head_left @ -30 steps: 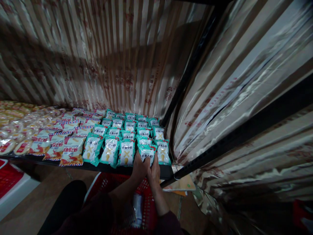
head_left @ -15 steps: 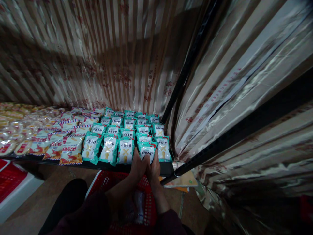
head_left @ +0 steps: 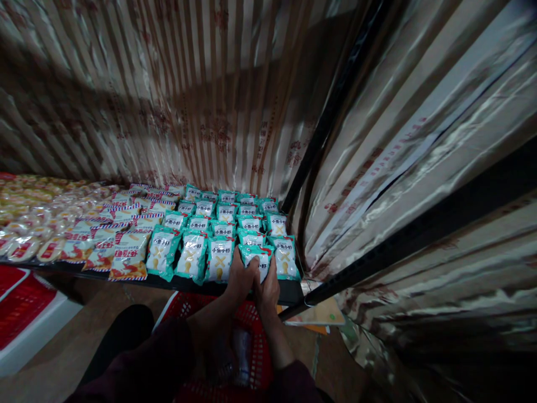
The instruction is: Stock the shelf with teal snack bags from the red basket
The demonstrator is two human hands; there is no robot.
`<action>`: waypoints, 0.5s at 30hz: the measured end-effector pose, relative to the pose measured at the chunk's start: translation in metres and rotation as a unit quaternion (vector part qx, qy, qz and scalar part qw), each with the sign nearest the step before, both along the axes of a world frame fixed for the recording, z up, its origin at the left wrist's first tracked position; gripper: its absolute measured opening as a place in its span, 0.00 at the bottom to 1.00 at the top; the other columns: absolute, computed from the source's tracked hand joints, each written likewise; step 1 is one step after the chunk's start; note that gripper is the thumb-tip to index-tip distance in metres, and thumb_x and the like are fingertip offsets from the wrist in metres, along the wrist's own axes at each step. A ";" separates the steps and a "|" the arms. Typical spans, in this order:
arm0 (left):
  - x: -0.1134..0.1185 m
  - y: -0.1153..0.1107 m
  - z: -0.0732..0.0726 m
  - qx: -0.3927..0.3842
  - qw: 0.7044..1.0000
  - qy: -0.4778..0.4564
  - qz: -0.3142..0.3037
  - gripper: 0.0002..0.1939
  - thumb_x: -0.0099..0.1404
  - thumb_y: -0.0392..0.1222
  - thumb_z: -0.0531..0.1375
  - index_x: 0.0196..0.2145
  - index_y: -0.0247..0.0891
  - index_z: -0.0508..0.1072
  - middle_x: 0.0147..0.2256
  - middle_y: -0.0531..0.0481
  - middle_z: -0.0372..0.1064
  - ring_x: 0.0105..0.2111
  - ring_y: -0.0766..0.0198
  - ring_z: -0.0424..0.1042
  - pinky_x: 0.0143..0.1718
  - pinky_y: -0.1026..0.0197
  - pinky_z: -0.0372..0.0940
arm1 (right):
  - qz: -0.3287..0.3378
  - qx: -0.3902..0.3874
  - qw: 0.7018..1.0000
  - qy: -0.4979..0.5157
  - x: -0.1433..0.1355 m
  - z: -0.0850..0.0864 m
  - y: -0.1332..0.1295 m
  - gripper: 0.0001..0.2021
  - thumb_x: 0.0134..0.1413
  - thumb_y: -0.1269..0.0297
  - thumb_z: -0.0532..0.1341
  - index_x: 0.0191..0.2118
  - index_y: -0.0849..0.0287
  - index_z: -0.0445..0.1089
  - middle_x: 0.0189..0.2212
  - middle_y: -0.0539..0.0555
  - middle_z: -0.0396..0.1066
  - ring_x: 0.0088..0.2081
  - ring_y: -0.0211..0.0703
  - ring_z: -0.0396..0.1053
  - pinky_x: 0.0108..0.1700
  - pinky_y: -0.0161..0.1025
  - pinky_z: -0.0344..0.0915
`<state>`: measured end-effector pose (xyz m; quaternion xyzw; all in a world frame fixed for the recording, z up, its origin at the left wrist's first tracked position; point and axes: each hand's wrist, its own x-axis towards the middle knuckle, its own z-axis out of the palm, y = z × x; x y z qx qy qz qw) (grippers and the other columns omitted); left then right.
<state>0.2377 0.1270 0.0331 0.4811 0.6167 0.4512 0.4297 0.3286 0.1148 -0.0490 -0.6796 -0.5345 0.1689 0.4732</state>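
Note:
A teal-and-white snack bag [head_left: 262, 255] is at the shelf's front edge, in the front row of matching bags. My left hand [head_left: 242, 279] grips its left side, with the thumb across the front. On the bag's right side my right hand [head_left: 267, 286] is closed, its fingers along the edge. The bag's lower part is hidden by my hands. Directly left of it stands another teal bag [head_left: 220, 258], and to the right one more teal bag [head_left: 284, 257]. Several more teal bags rise in rows behind.
Red-and-white striped snack bags [head_left: 129, 254] and clear-wrapped round packs [head_left: 23, 249] fill the black shelf [head_left: 289, 292] leftward. Below my arms is a red basket [head_left: 184, 305] with clear packs inside. A black post [head_left: 308, 151] and creased brown sheeting [head_left: 218, 101] bound the corner.
My left thumb has moved up over the front of the bag, covering part of its print. The whole view has shifted slightly; the bag stays in about the same place on the shelf.

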 end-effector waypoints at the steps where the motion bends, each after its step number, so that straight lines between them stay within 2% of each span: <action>1: 0.001 0.001 0.000 -0.005 1.000 0.001 0.004 0.25 0.60 0.43 0.57 0.54 0.34 0.63 0.50 0.38 0.69 0.50 0.54 0.68 0.54 0.54 0.59 | 0.000 0.003 1.000 0.001 -0.001 0.001 -0.001 0.39 0.56 0.41 0.48 0.65 0.66 0.49 0.59 0.68 0.61 0.57 0.59 0.63 0.54 0.52 0.61; 7: 0.005 0.001 0.001 0.004 1.000 -0.012 -0.012 0.22 0.62 0.42 0.55 0.54 0.34 0.64 0.48 0.40 0.70 0.49 0.56 0.69 0.55 0.56 0.58 | -0.014 0.021 1.000 -0.018 -0.009 0.012 -0.005 0.35 0.61 0.45 0.44 0.66 0.64 0.45 0.60 0.68 0.60 0.59 0.57 0.62 0.54 0.53 0.61; 11: 0.003 0.003 0.002 -0.005 1.000 -0.004 -0.010 0.23 0.61 0.43 0.56 0.54 0.35 0.64 0.50 0.40 0.70 0.49 0.56 0.69 0.55 0.56 0.59 | -0.024 0.026 0.999 -0.034 -0.006 0.012 -0.003 0.36 0.61 0.45 0.45 0.66 0.64 0.45 0.61 0.69 0.57 0.59 0.57 0.61 0.55 0.54 0.61; 15: 0.001 0.009 -0.002 -0.028 1.000 -0.012 0.001 0.26 0.60 0.46 0.59 0.55 0.36 0.63 0.51 0.40 0.69 0.54 0.54 0.66 0.57 0.56 0.56 | -0.037 0.048 0.997 -0.049 -0.005 0.008 -0.003 0.36 0.61 0.45 0.46 0.66 0.65 0.44 0.63 0.70 0.54 0.61 0.57 0.58 0.57 0.55 0.58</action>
